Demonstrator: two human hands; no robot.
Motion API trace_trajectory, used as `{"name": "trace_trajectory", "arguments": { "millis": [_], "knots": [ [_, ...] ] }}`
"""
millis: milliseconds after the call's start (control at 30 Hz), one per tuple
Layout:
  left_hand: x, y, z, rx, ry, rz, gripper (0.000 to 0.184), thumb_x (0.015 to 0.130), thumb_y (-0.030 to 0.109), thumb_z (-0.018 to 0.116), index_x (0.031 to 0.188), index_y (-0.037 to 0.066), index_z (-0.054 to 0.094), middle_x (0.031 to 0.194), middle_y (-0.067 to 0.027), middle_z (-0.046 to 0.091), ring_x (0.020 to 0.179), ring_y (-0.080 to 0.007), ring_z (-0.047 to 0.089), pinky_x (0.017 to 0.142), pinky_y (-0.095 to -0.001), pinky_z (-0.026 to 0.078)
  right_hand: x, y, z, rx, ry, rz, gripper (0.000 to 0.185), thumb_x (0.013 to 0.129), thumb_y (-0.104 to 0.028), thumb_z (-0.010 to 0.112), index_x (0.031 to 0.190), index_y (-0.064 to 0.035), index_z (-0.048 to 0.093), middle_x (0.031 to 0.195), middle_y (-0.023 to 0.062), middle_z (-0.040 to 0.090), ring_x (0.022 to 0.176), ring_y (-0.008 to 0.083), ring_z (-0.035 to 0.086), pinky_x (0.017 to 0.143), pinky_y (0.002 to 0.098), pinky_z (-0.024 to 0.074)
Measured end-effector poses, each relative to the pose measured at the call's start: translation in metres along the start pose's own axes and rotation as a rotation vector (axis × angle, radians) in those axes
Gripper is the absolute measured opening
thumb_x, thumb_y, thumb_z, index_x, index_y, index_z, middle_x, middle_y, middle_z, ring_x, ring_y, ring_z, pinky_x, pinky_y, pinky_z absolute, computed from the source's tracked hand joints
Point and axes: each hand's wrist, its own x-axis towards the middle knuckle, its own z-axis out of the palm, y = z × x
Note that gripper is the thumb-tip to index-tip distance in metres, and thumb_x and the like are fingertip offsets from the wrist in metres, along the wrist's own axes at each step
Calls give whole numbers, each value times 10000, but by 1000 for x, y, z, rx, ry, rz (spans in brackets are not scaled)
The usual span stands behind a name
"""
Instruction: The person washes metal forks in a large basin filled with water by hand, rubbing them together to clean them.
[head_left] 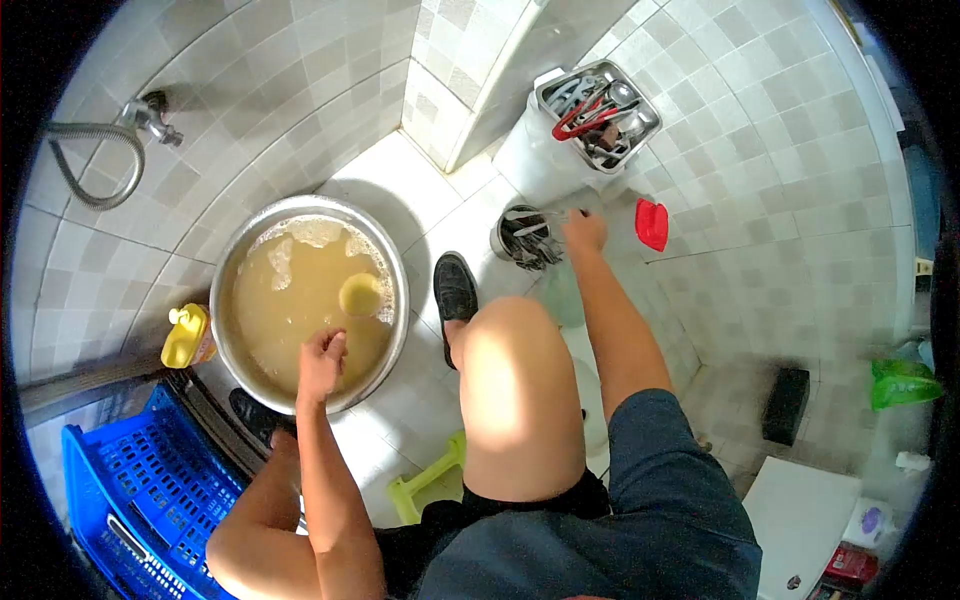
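Note:
My left hand is closed above the near part of a wide metal basin of cloudy, foamy water; what its fingers hold, if anything, is hidden. A round yellow item sits in the water just beyond it. On the right, my right hand is pinched beside a round metal pot packed with cutlery. A thin, shiny piece of cutlery appears to stick out from these fingers toward the pot, but its kind cannot be made out.
A white bin bears a metal tray of utensils with red tongs. A red item lies by the right wall. A yellow bottle and a blue basket stand left; a green stool is near my legs.

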Motion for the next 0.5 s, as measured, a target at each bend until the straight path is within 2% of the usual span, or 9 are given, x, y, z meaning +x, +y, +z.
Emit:
{"name": "trace_trajectory", "arguments": {
  "millis": [67,200,267,300,367,400,467,500],
  "knots": [
    [2,-6,1,-27,9,-39,295,964,194,571,1091,-66,625,739,-36,576,551,-82,496,480,-235,401,20,42,28,129,168,258,346,751,-289,622,796,50,674,679,188,674,657,308,668,631,434,508],
    [1,-13,0,-19,43,-91,288,967,191,565,1090,-62,626,734,-36,570,551,-86,496,481,-240,410,18,63,42,264,88,334,335,770,-267,602,828,55,670,662,153,681,639,301,667,642,428,518],
    [4,-16,2,-52,48,-106,289,965,197,569,1087,-58,625,726,-32,560,548,-89,493,481,-244,416,18,61,42,222,-63,441,432,856,-350,556,922,49,708,965,226,703,917,356,684,807,467,517],
    [5,-18,2,-52,47,-113,289,965,197,569,1087,-58,625,726,-32,560,548,-89,493,481,-244,416,21,73,49,217,-66,444,432,856,-350,556,922,49,708,965,226,703,917,356,684,807,467,517],
    [7,-23,3,-91,60,-149,293,961,201,575,1090,-57,622,713,-25,551,544,-90,488,477,-243,411,32,106,66,-704,-224,-158,470,907,-353,475,944,53,710,1006,227,698,939,352,680,836,470,510],
    [8,-24,3,-93,62,-152,293,961,201,575,1090,-57,622,713,-25,551,544,-90,488,477,-243,411,27,102,65,-706,-225,-160,470,907,-353,475,944,53,710,1006,227,698,939,352,680,836,470,510],
    [8,-28,3,-133,76,-166,295,957,210,575,1073,-55,632,697,-20,549,540,-89,488,471,-242,402,10,87,58,-259,-176,29,409,816,-262,579,1008,94,631,961,280,674,999,418,635,843,485,495],
    [8,-30,4,-136,80,-168,295,957,210,575,1073,-55,632,697,-20,549,540,-89,488,471,-242,402,7,85,58,-261,-179,24,409,816,-262,579,1008,94,631,961,280,674,999,418,635,843,485,495]
  ]
}}
